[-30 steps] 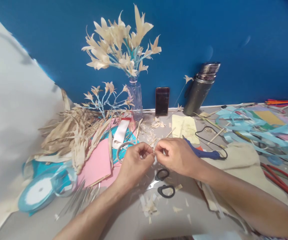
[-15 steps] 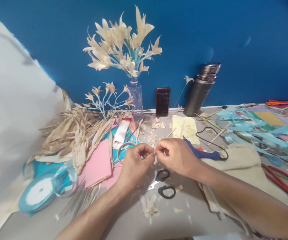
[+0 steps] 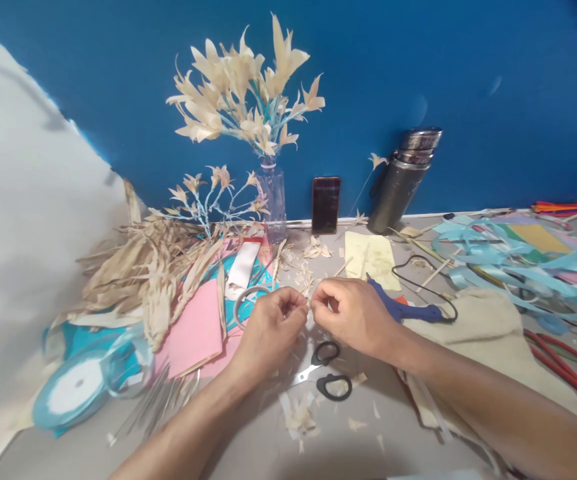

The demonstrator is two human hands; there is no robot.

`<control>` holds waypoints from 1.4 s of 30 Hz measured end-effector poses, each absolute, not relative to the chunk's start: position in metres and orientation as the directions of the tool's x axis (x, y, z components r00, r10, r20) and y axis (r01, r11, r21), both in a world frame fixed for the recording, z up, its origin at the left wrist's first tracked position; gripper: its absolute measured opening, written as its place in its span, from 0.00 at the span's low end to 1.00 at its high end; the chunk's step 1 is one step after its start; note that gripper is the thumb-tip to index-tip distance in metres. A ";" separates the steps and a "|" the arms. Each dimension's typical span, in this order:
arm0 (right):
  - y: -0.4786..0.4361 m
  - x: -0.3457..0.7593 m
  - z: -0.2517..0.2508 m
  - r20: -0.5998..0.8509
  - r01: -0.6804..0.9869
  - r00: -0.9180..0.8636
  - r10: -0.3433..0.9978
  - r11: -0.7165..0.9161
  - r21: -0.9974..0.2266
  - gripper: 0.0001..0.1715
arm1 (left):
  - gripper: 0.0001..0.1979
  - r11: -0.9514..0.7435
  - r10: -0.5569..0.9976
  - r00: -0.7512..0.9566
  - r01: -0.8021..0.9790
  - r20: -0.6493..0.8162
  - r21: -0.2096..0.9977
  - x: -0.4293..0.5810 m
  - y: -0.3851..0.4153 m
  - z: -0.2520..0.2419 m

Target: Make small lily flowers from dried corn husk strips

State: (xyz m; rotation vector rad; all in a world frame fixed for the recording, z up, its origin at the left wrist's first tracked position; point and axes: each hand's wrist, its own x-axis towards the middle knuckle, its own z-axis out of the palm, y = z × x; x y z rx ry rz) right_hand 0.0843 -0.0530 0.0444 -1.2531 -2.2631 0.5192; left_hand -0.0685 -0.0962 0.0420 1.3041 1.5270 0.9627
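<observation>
My left hand (image 3: 279, 327) and my right hand (image 3: 343, 310) meet fingertip to fingertip above the middle of the table. Both are closed in a pinch, thumb against forefinger. Whatever sits between the fingertips is too small and too hidden to name. Just below my hands lie scissors (image 3: 335, 387) with black handles, their blades partly under my left hand. A blue glue gun (image 3: 408, 310) rests beside my right wrist. Past my left hand is a roll of tape (image 3: 238, 310). Pale husk scraps (image 3: 301, 417) lie in front of the scissors.
A clear bottle (image 3: 274, 200) holds pale husk flowers (image 3: 238, 80) by the blue wall. A phone (image 3: 325, 205) and a dark flask (image 3: 403, 183) lean there. Dried husks (image 3: 133, 267) and a blue ribbon spool (image 3: 75, 393) lie left; red-handled pliers (image 3: 565, 363) and blue ribbons (image 3: 498, 250) lie right.
My hands stay pinched together in nearly the same spot, with only a slight shift of the fingers. The things on the table have not moved.
</observation>
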 end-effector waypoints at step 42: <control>-0.049 0.089 0.050 0.157 0.597 -0.507 0.848 0.477 -0.645 0.07 | 0.05 0.206 0.976 -0.074 0.042 -0.203 0.978 -0.070 -0.091 0.028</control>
